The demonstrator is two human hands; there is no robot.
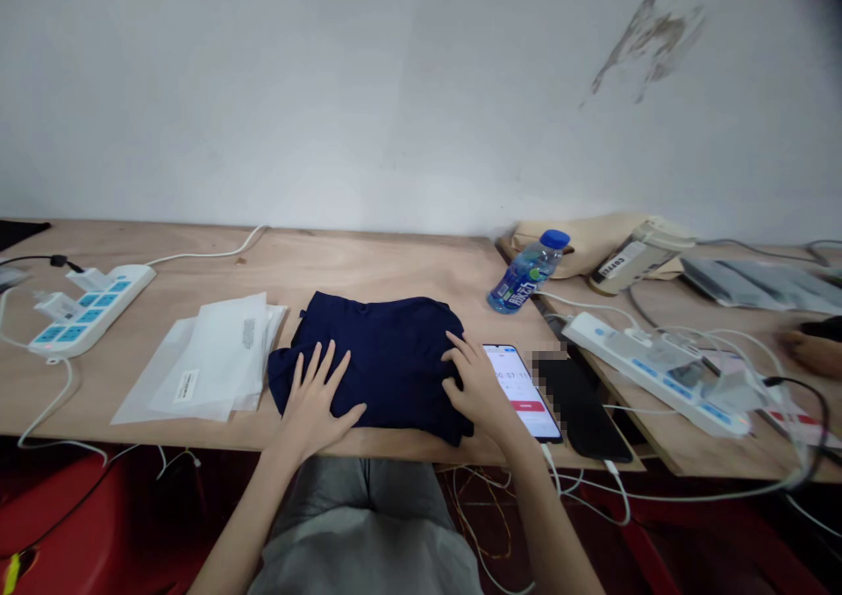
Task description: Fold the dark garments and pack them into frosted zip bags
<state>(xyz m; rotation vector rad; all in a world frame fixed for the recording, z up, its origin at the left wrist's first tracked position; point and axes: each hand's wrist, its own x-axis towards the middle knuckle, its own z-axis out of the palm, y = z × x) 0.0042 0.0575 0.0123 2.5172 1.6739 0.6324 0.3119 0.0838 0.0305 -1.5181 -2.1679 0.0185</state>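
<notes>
A folded navy blue garment (385,354) lies on the wooden table (368,266) right in front of me. My left hand (316,397) rests flat on its near left part, fingers spread apart. My right hand (477,384) presses on the garment's right edge with the fingers curved down onto the cloth. Neither hand holds anything. A phone (523,393) with a lit screen lies just right of my right hand.
Clear plastic bags (203,358) lie left of the garment, a white power strip (89,310) beyond them. A water bottle (526,275), a second power strip (651,367), a dark phone (588,411) and cables fill the right side. Another person's hand (812,349) shows at far right.
</notes>
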